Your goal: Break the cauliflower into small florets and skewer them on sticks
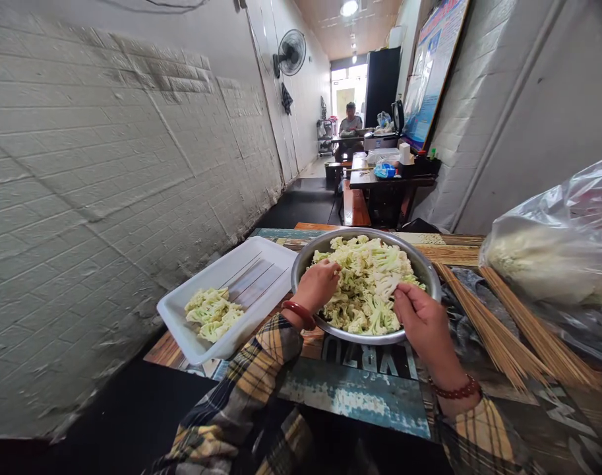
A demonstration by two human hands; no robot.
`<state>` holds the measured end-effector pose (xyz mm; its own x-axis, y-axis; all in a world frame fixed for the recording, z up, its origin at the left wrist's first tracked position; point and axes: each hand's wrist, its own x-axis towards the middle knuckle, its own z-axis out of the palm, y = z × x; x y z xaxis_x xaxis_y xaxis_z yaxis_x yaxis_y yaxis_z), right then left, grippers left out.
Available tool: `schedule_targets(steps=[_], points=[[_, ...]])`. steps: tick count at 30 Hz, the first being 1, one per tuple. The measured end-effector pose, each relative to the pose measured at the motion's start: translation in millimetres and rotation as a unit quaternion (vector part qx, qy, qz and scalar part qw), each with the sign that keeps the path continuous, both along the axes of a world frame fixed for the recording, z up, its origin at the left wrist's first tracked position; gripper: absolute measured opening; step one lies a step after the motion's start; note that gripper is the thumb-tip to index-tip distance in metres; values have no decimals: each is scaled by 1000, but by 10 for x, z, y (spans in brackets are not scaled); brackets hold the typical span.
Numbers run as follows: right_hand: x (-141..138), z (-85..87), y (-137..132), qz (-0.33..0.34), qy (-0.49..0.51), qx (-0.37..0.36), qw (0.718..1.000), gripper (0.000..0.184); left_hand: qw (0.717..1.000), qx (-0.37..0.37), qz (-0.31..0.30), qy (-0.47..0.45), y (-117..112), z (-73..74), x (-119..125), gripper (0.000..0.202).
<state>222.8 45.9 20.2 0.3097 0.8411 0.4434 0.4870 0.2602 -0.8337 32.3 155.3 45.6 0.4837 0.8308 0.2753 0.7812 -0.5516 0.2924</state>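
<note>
A metal bowl heaped with cauliflower florets stands on the painted wooden table. My left hand reaches into the bowl's left side, fingers curled on a floret. At the bowl's near right rim my right hand pinches a floret with closed fingers. Both wrists wear red bead bracelets, and my sleeves are yellow plaid.
A white plastic tray at the left holds skewered cauliflower. Bundles of bamboo skewers lie to the right, beside a plastic bag of cauliflower. A brick wall runs along the left. Down the corridor, another person sits at a table.
</note>
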Motion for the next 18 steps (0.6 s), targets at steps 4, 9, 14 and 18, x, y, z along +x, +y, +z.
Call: schedule_targets(steps=[4, 9, 14, 18], points=[[4, -21, 10, 7, -33, -20, 999, 27, 999, -3, -26, 28, 126, -36, 167, 27], [-21, -5, 12, -10, -70, -12, 997, 27, 999, -5, -49, 21, 206, -113, 248, 22], [-45, 21, 10, -15, -89, -8, 996, 28, 998, -15, -52, -31, 179, -139, 211, 16], [-37, 32, -2, -18, -101, -25, 994, 30, 993, -36, -39, -105, 198, -99, 164, 11]])
